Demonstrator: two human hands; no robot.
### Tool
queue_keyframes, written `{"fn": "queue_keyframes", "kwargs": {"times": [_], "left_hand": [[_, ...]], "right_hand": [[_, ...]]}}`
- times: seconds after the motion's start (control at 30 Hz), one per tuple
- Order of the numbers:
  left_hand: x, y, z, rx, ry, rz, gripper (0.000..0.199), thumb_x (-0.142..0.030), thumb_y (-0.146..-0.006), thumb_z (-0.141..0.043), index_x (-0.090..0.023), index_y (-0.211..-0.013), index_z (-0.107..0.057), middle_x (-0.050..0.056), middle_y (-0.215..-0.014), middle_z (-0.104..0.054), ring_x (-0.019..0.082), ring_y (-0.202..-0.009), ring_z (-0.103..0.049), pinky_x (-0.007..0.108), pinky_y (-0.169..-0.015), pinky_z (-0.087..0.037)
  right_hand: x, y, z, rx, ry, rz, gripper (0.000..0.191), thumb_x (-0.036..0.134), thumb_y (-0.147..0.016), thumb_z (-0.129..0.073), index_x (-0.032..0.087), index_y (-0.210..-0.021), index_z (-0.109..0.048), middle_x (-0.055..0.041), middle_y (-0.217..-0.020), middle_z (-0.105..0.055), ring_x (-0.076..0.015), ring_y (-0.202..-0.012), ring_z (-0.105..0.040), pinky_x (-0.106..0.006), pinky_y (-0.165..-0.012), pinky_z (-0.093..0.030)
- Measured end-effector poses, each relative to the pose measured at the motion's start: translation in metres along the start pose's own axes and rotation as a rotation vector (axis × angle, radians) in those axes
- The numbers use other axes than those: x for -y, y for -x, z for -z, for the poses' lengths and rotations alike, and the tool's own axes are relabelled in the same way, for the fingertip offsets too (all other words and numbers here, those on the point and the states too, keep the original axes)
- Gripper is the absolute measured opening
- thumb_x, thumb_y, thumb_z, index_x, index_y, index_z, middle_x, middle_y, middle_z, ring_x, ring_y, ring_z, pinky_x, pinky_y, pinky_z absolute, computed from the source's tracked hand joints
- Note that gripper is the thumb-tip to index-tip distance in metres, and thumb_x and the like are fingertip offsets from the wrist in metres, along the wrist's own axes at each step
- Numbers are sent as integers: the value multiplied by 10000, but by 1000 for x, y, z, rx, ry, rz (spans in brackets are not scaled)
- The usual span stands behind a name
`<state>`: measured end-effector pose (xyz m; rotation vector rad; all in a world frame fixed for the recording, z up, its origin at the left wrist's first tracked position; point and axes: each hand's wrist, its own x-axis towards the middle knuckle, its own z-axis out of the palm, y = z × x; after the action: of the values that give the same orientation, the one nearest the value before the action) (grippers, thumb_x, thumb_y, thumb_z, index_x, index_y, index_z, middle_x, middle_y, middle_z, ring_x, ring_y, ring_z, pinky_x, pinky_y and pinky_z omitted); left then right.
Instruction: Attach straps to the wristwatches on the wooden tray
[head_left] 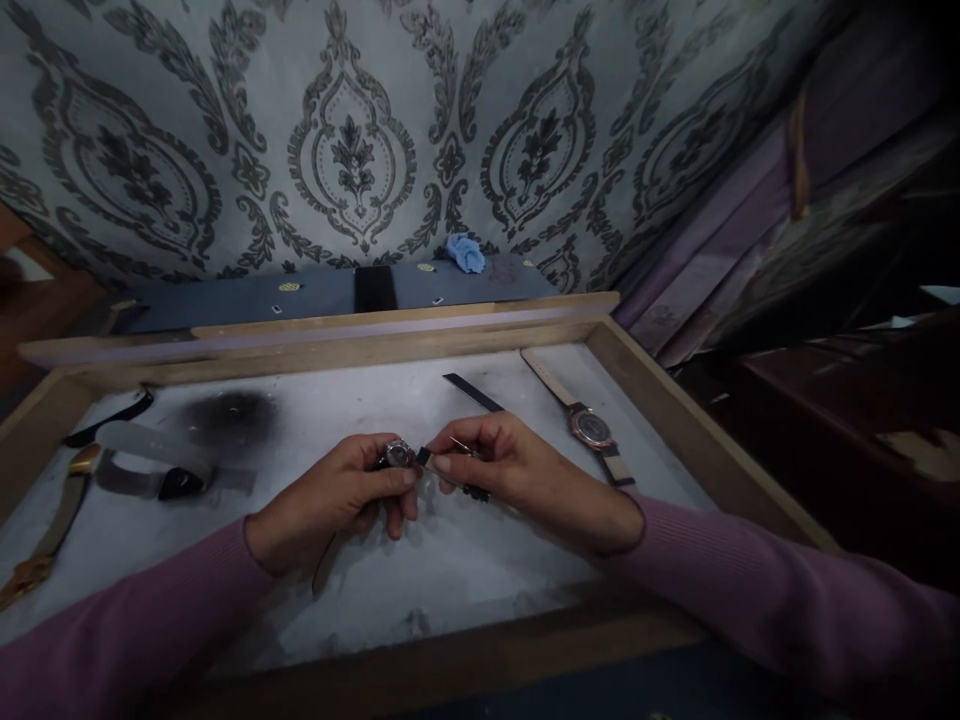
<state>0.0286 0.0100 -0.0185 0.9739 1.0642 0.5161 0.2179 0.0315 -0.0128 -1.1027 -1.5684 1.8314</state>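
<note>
Wooden tray beneath; watch between hands, held by left.

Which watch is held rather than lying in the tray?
The silver-cased watch, held in the left hand. The rose-gold-cased watch at right and the gold-toned watch at left lie in the tray.

Mauve long sleeves, finely ribbed, snug plain cuffs
</note>
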Motion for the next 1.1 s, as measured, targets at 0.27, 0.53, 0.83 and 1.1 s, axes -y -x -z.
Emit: {"fn": "queue_keyframes", "kwargs": {"times": [0.27, 0.53, 0.83, 1.1], "left_hand": [[-2, 3, -2, -22, 2, -9, 169, -310, -799, -602, -158, -744, -554, -7, -624, -605, 79, -480, -522, 211, -440, -243], [-6, 6, -2, -23, -40, 28, 155, -303, -862, -506, -180, -768, -493, 6, -635, -631, 86, -467, -543, 217, -387, -123], [-1, 5, 9, 140, -93, -36, 212, -355, -859, -591, -148, -818, -569, 29, -719, -661, 87, -557, -530, 215, -440, -198], [0, 6, 10, 134, -90, 13, 246, -383, -853, -597, -150, -786, -560, -21, -605, -609, 62, -466, -475, 197, -450, -261]], "right_hand": [[-3, -2, 0, 17, 5, 2, 163, 289, -768, -665, 129, -789, -686, 13, -626, -580, -81, -551, -445, -225, -534, -336], [-2, -3, 2, -7, -15, 9, 151, 274, -760, -660, 128, -791, -686, 16, -610, -580, -83, -555, -457, -225, -536, -337], [2, -4, 12, -30, 57, 14, 176, 294, -769, -656, 120, -786, -678, 25, -576, -533, -78, -530, -411, -235, -495, -266], [2, -2, 14, 27, 100, 7, 199, 291, -769, -657, 100, -812, -689, 36, -562, -507, -71, -525, -385, -225, -484, -250]]}}
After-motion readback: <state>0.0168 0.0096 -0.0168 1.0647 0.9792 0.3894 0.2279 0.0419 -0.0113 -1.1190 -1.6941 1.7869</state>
